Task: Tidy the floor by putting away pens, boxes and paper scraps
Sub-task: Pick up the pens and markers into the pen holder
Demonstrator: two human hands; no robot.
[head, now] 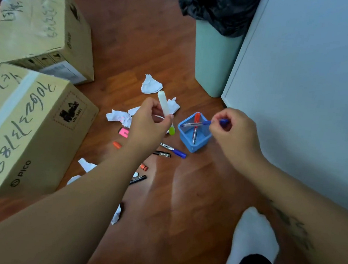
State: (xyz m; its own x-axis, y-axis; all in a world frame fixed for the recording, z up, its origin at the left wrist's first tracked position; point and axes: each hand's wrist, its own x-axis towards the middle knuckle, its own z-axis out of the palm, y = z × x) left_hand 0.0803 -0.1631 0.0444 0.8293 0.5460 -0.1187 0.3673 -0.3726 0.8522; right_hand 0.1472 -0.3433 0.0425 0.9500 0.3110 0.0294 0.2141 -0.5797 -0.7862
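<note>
Your right grip [232, 131] pinches a blue pen [207, 122] just over the cup [195, 147] and your left grip [148, 121] pinches a marker [164, 106] — capped, I think — so a slanted drop could tip the light cup or bounce the pen onto the floor [185, 186].

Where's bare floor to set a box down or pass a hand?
Bare: floor between the upper cardboard box and the bin; also between the blue pen holder and the socked foot. Crowded: pens and paper scraps between the lower box and the holder.
</note>
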